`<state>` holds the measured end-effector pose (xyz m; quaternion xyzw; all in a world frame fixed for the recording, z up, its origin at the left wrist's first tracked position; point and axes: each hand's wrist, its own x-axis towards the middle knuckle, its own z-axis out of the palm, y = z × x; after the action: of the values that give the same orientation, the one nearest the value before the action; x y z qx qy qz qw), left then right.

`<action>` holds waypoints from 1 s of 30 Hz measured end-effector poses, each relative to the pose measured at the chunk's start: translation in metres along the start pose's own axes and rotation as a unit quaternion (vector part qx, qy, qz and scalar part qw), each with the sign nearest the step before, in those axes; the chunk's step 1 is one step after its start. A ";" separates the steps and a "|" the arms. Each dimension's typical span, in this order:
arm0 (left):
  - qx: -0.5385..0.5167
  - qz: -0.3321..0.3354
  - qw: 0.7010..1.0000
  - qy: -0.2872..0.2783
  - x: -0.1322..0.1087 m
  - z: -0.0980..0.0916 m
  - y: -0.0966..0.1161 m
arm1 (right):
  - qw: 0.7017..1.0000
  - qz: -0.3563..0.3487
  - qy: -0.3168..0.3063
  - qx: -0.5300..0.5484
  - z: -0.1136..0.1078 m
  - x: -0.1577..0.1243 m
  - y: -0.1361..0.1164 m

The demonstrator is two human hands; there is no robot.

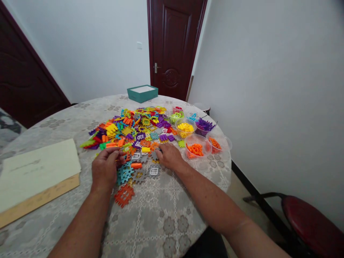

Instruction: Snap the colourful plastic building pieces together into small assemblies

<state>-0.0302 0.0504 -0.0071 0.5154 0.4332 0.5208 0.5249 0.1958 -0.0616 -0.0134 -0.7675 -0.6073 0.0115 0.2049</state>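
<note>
A heap of colourful plastic building pieces (145, 122) covers the middle of the table. On its near left side is my left hand (104, 168), its fingers closed at the edge of an orange-red interlocking plate (127, 157). My right hand (170, 156) has its fingers curled over a grey interlocking plate (154, 155). Between the hands lie a yellow piece (146, 149) and a white window piece (136, 156). Nearer me are a teal plate (125, 173), a grey plate with a white window (154, 171) and a separate orange-red plate (124, 195). My fingers partly hide what they touch.
Clear tubs stand at the right, including one with orange pieces (195, 149), one with yellow (185, 129) and one with purple (204, 124). A green box (142, 94) stands at the back. Paper sheets (40, 168) lie left. A red chair (313, 222) is right.
</note>
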 end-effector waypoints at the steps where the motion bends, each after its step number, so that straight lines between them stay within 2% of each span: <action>1: 0.000 0.000 1.000 -0.002 0.000 0.000 0.000 | 1.000 -0.007 -0.001 0.010 0.000 0.000 0.000; 6: -0.011 0.001 1.000 0.005 -0.002 0.000 0.001 | 0.999 -0.017 0.012 0.046 0.000 0.001 0.007; 11: -0.025 -0.008 1.000 0.009 -0.005 0.002 0.006 | 0.994 0.082 0.069 0.015 0.001 0.007 0.018; 22: -0.034 -0.008 0.999 0.026 -0.003 -0.002 0.005 | 0.979 0.180 -0.022 -0.094 0.006 0.046 0.026; 30: -0.024 -0.007 0.999 0.025 -0.002 -0.003 0.002 | 0.979 0.163 -0.023 -0.122 0.006 0.041 0.025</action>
<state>-0.0333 0.0485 -0.0060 0.4865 0.4374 0.5399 0.5296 0.2279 -0.0258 -0.0173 -0.8748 -0.4758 -0.0121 0.0906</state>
